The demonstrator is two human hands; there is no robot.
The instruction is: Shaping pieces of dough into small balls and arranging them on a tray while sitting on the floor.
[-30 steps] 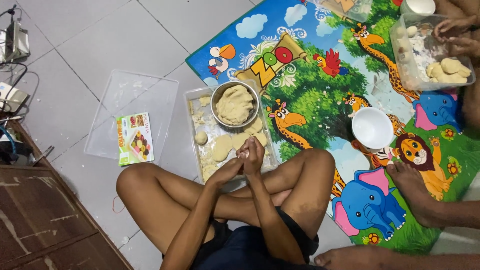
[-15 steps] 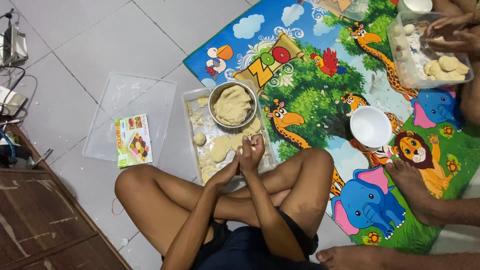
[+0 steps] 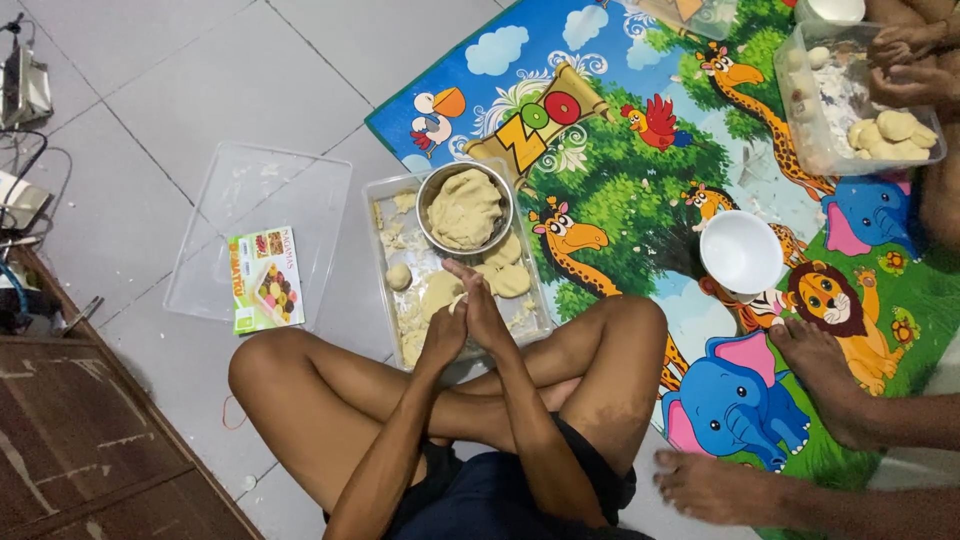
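I sit cross-legged on the floor. My left hand [image 3: 443, 335] and my right hand [image 3: 482, 312] are pressed palm to palm over the near end of a clear plastic tray [image 3: 382, 205], with a small piece of pale dough [image 3: 459, 299] peeking out between them. In the tray stands a metal bowl [image 3: 429, 191] holding a large lump of dough [image 3: 464, 207]. Flat dough pieces [image 3: 510, 279] and a small dough ball [image 3: 399, 276] lie on the tray floor beside crumbs.
A clear lid [image 3: 255, 195] with a printed paper packet [image 3: 264, 279] lies left on the tiled floor. A white bowl [image 3: 740, 250] sits on the colourful animal mat [image 3: 620, 150]. Another person's feet [image 3: 815, 355] and hands [image 3: 905, 65] over a second dough container [image 3: 815, 95] are at right. A wooden board [image 3: 70, 440] lies lower left.
My palms have stayed pressed together over the tray, shifting only slightly against each other. The other person's hands at top right moved a little.
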